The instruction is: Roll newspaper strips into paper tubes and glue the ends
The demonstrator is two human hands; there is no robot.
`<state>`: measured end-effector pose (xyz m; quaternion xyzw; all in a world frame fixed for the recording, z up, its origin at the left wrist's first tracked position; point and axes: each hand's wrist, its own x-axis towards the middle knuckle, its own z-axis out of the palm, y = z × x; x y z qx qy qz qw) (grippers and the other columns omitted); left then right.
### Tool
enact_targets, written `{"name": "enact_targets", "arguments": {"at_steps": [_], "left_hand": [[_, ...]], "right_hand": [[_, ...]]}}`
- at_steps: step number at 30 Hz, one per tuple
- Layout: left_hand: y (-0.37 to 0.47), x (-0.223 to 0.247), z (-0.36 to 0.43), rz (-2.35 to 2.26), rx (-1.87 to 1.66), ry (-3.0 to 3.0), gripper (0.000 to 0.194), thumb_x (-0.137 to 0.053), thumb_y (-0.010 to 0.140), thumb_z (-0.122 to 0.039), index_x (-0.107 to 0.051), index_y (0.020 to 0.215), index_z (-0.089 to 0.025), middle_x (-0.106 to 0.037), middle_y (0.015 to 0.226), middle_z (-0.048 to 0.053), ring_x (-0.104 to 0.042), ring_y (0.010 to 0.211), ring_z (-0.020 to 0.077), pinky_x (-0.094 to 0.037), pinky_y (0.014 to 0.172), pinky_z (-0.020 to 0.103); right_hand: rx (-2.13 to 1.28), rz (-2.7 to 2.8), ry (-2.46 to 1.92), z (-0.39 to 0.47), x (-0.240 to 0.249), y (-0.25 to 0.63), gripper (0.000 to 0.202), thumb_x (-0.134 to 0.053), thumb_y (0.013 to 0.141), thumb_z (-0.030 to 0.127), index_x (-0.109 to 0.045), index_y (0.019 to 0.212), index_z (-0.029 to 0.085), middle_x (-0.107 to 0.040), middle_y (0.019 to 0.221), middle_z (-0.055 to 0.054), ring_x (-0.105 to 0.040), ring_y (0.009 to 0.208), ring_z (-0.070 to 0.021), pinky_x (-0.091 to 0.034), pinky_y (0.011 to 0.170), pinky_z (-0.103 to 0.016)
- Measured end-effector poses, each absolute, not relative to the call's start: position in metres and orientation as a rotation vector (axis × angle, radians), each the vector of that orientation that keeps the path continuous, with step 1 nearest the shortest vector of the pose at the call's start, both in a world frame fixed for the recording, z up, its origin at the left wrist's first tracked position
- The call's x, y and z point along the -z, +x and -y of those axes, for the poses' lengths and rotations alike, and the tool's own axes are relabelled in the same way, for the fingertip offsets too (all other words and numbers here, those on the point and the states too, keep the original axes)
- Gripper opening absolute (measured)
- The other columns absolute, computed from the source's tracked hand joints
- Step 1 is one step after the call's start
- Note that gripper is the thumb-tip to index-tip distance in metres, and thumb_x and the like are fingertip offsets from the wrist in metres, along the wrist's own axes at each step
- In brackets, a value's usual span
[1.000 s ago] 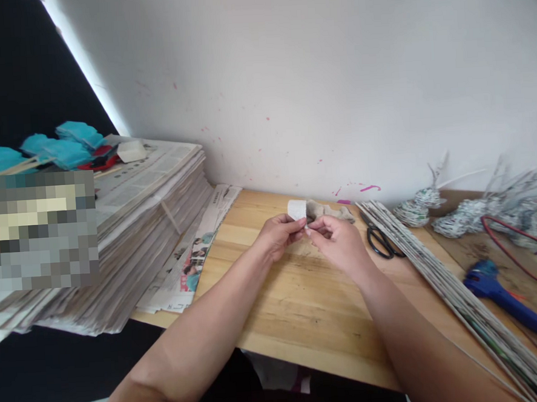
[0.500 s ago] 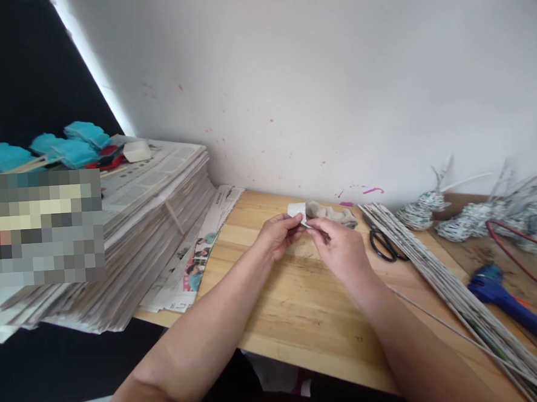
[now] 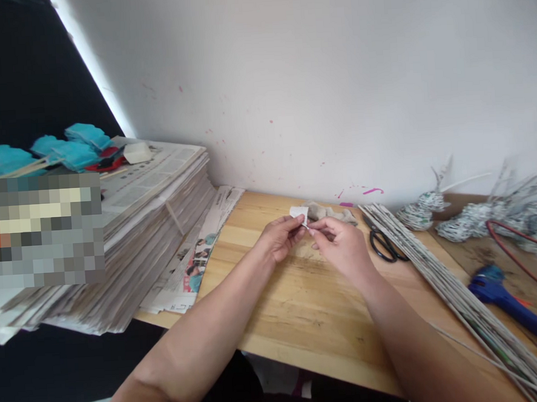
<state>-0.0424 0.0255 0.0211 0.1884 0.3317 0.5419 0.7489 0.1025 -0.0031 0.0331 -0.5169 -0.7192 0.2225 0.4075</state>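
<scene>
My left hand (image 3: 282, 236) pinches a small strip of pale paper (image 3: 298, 212) whose upper end stands up above the thumb. Close beside it, my right hand (image 3: 339, 239) has thumb and fingertips closed on the lower, narrow end of the same paper. Both hands are over the wooden table (image 3: 293, 308). Just behind them lies a crumpled greyish cloth (image 3: 326, 211). Black-handled scissors (image 3: 383, 247) rest to the right of my right hand, partly under a bundle of thin rolled newspaper sticks (image 3: 437, 275).
Left stands a tall newspaper stack (image 3: 159, 201) with blue packets (image 3: 77, 152) and a white block (image 3: 137, 152) on top. Woven paper pieces (image 3: 421, 210) sit at the back right, near a blue glue gun (image 3: 506, 301). A white wall (image 3: 311, 89) closes the back.
My right hand's fingers have shifted on the paper, and its thumb is now straighter. The paper's upright end has dropped slightly. The left hand is almost unmoved.
</scene>
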Motion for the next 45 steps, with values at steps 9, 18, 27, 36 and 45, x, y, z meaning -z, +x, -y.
{"name": "enact_targets", "arguments": {"at_steps": [9,18,27,36,45], "left_hand": [[-0.044,-0.018,-0.028,-0.733,-1.188,0.457,0.012,-0.071,0.074,-0.011,-0.060,0.069,-0.009,-0.064,0.063,0.002,-0.058,0.050,0.0040,-0.050,0.053,0.012],[-0.042,-0.019,-0.025,-0.724,-1.183,0.447,0.007,-0.066,0.078,-0.007,-0.060,0.074,-0.007,-0.067,0.070,0.007,-0.066,0.064,0.0095,-0.053,0.060,0.013],[-0.042,-0.026,-0.024,-0.729,-1.207,0.386,0.008,-0.060,0.081,-0.002,-0.062,0.074,-0.004,-0.068,0.075,0.010,-0.068,0.070,0.0118,-0.055,0.066,0.015],[-0.046,-0.023,-0.026,-0.678,-1.176,0.436,0.009,-0.058,0.083,-0.004,-0.066,0.079,-0.004,-0.067,0.074,0.008,-0.067,0.070,0.0102,-0.054,0.062,0.011],[-0.043,-0.026,-0.026,-0.747,-1.208,0.389,0.009,-0.058,0.083,-0.004,-0.063,0.075,-0.005,-0.067,0.071,0.008,-0.066,0.065,0.0095,-0.054,0.061,0.012]], "right_hand": [[-0.182,1.979,-1.334,0.008,-0.038,0.099,0.013,-0.061,0.081,0.028,-0.067,0.090,0.022,-0.073,0.083,-0.002,-0.067,0.073,-0.0169,-0.045,0.065,-0.026],[-0.153,2.113,-1.507,0.015,-0.046,0.099,0.020,-0.046,0.089,0.029,-0.062,0.082,0.020,-0.070,0.074,-0.004,-0.060,0.058,-0.0159,-0.034,0.054,-0.026],[0.025,2.183,-1.545,0.017,-0.039,0.097,0.014,-0.048,0.088,0.028,-0.059,0.091,0.020,-0.069,0.075,-0.005,-0.062,0.063,-0.0197,-0.033,0.056,-0.028],[-0.901,1.966,-1.556,0.012,-0.041,0.099,0.029,-0.033,0.094,0.034,-0.055,0.080,0.020,-0.060,0.056,0.001,-0.058,0.043,-0.0130,-0.039,0.045,-0.024],[-0.190,2.122,-1.485,0.011,-0.039,0.100,0.016,-0.052,0.086,0.034,-0.059,0.081,0.021,-0.066,0.070,-0.002,-0.059,0.059,-0.0158,-0.034,0.053,-0.026]]}}
